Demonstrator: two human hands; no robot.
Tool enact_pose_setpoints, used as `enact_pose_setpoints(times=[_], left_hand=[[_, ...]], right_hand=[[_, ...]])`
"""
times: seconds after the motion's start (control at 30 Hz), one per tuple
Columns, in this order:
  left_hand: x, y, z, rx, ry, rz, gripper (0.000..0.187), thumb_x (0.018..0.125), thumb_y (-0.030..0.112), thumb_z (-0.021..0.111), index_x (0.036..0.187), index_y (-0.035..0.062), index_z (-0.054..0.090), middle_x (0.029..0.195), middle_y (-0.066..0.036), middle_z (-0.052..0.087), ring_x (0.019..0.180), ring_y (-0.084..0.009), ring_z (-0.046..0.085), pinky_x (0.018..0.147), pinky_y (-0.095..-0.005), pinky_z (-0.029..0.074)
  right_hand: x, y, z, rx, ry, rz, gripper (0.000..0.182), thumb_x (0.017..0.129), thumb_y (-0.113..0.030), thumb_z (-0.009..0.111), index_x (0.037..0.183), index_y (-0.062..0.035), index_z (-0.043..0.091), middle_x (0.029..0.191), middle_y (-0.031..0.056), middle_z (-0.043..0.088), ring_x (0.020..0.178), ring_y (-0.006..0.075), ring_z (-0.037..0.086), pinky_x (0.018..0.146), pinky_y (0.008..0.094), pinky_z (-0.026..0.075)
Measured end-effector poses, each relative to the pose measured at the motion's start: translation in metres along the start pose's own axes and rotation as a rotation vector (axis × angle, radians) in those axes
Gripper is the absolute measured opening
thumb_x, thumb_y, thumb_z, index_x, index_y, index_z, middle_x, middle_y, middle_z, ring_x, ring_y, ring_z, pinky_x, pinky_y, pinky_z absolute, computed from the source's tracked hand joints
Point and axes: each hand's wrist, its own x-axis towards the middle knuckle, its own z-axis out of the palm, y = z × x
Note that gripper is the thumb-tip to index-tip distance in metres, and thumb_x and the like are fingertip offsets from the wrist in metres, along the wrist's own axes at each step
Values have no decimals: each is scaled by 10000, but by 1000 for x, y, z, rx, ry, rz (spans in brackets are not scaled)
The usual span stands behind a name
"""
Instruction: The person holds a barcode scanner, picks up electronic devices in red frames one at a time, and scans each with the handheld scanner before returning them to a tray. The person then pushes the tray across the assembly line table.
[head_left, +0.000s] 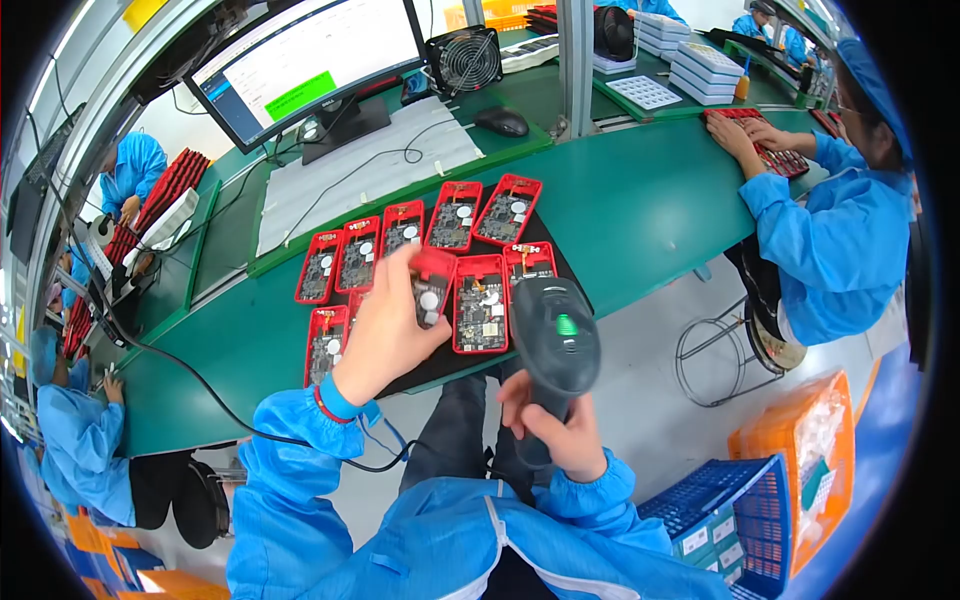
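My right hand (568,437) is wrapped round the handle of a dark barcode scanner (563,345), which has a green light glowing on its top. My left hand (383,325), with a blue band at the wrist, grips a red case with a circuit board (431,288) by its side; this case is slightly blurred. Just right of it lies another open red case (481,305) with its board facing up. Several more such cases, among them one at the back (508,208), rest in rows on a black mat (556,226). My left hand partly covers some of them.
Behind the cases stand a monitor (305,65), a small fan (466,60) and a black mouse (501,122) on the green table (640,190). A co-worker (835,235) sits at the right, hands on red cases. Blue (765,510) and orange crates (835,460) stand on the floor.
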Motion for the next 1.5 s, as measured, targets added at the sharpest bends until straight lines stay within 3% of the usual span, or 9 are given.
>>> enact_pose_setpoints(times=[0.13,0.17,0.4,0.47,0.67,1.03,1.23,1.37,1.5], left_hand=[[32,22,-22,116,9,299,847,626,60,743,1340,27,289,1168,-249,508,1041,-419,564,846,-418,498],[34,23,-24,150,-63,255,840,617,65,746,1321,23,292,1175,-257,507,1049,-425,556,852,-411,493],[36,31,-45,21,-398,40,716,627,84,740,1217,48,335,1121,-250,556,1034,-311,587,903,-353,460],[53,7,-42,-464,-380,-80,564,664,40,711,1116,41,373,1085,-163,582,1008,-179,556,866,-314,462],[51,13,-47,-116,-439,0,618,677,74,710,1219,40,415,1201,-146,519,1063,-205,545,892,-332,454],[16,-6,-35,-1181,-625,53,806,729,283,793,1360,42,352,1342,-154,467,1211,-341,501,1049,-440,384],[10,-9,-27,-1296,-424,-68,777,746,295,766,1345,54,332,1293,-165,480,1168,-287,527,1008,-448,429],[16,-3,-11,-1279,144,-432,519,884,149,616,1249,97,251,1165,-188,500,1082,-299,555,897,-476,483],[11,5,1,-1298,217,-386,585,884,167,621,1251,112,168,1138,-230,505,1071,-303,567,863,-490,505]], right_hand=[[2,0,-10,113,-109,93,450,836,-105,634,1240,2,467,979,131,615,802,165,580,726,305,464],[1,-4,1,81,-10,98,548,761,-234,674,1207,19,480,840,120,570,733,177,553,654,317,436],[5,-3,0,576,-19,147,620,742,-186,597,1297,-22,376,702,73,425,589,173,446,565,297,357],[8,-4,1,696,-36,178,592,747,-192,580,1282,-26,389,696,68,416,565,161,422,549,294,343],[10,0,3,701,-65,165,530,786,-184,584,1255,-13,406,699,78,438,589,163,451,563,294,364],[33,7,2,914,-392,211,330,859,-181,575,1128,-19,471,652,41,427,491,124,400,481,287,310],[27,1,16,742,-275,181,408,821,-168,616,1168,-15,463,699,50,485,558,127,465,515,277,366],[6,-15,13,-241,-373,60,459,841,-129,660,1225,-12,438,952,33,561,891,98,526,787,259,421],[6,-12,38,-750,-200,-79,582,752,-176,732,1202,40,433,825,184,648,736,312,674,660,357,524]])
